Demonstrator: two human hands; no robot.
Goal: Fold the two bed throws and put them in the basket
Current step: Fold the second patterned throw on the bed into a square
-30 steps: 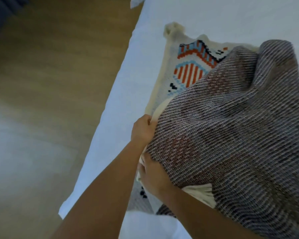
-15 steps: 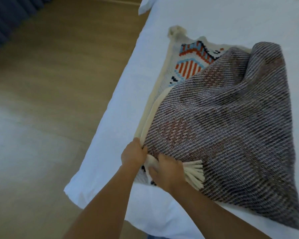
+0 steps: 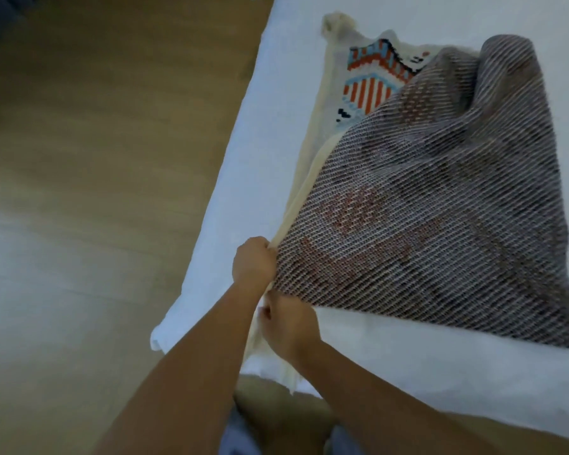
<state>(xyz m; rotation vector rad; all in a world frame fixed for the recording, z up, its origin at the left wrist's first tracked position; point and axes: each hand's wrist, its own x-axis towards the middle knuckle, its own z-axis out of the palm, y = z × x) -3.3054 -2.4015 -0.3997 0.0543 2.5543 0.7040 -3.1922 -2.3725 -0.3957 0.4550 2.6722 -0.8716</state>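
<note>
Left hand (image 3: 253, 262), right hand (image 3: 289, 326): fingers clamped on throw (image 3: 440, 224) corner, now pulled to near bed (image 3: 243, 192) edge; fold aligning

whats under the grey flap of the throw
The throw's own patterned face, cream with orange and blue, shows past the flap at the far left, on the white bed. Everything further beneath the flap is covered.

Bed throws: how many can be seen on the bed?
1. The bed throw lies by the left edge of the bed, folded over itself, the left hand and right hand gripping its near end. Another may be hidden.
</note>
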